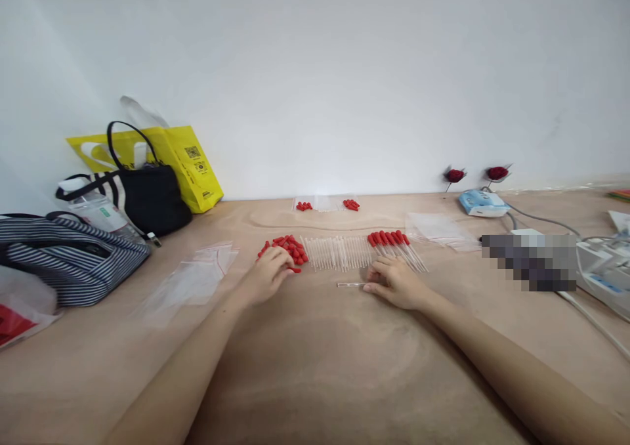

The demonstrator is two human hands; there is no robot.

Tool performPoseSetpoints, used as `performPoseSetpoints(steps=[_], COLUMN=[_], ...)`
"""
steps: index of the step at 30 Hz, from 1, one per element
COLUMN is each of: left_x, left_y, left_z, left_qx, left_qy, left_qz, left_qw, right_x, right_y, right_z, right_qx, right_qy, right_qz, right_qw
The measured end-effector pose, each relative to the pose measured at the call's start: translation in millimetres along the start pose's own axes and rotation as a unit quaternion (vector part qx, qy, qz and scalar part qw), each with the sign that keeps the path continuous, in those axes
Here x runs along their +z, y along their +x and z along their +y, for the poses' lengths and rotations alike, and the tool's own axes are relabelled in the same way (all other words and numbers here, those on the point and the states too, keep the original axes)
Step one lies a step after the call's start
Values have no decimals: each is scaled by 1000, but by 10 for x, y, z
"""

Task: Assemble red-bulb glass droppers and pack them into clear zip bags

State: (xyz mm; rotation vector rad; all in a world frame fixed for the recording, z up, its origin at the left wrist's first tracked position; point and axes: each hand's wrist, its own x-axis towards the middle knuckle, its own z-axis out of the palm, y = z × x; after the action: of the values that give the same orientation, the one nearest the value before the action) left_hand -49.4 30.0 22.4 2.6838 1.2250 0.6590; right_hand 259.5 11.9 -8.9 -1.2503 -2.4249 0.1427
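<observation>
My right hand is closed on one end of a thin clear tube, held level and pointing left. By the pile of red rubber bulbs, my left hand has its fingers pinched together, and a single red bulb shows at their tips. Between the hands lies a row of clear tubes, side by side on the wooden table. Just beyond my right hand, several droppers with red bulbs on their ends lie in a slanted row.
Clear plastic bags lie left and right. At the back sits a bag with red bulbs and tubes. Left stand a yellow bag, black bag and striped bag. Right are a blue pack and cables.
</observation>
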Motion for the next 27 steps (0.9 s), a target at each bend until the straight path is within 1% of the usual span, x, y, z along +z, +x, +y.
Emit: performPoseSetpoints(steps=[3, 5, 7, 9, 12, 17, 23, 27], left_x=[249, 418, 541, 605, 619, 597, 595, 628], left_y=[47, 67, 81, 93, 106, 120, 134, 133], left_z=[273, 409, 497, 546, 578, 591, 593, 597], left_qx=[-13, -13, -8, -1, -2, -29, -72, -105], left_qy=[-59, -91, -119, -132, -128, -141, -175, -233], left_qz=[-5, -7, 3, 11, 17, 19, 18, 24], left_qw=[998, 996, 993, 991, 992, 989, 982, 966], right_x=[52, 99, 144, 176, 191, 182, 205, 213], right_y=[54, 78, 83, 68, 30, -3, -3, -18], right_z=[-97, -153, -188, -208, -232, -284, -335, -377], right_qx=[6, 11, 23, 38, 50, 54, 46, 39], right_qy=[22, 19, 0, -29, -48, -7, 12, 32], right_qz=[5, -2, -5, 8, 43, 84, 82, 80], right_qw=[1000, 1000, 1000, 999, 997, 995, 995, 996])
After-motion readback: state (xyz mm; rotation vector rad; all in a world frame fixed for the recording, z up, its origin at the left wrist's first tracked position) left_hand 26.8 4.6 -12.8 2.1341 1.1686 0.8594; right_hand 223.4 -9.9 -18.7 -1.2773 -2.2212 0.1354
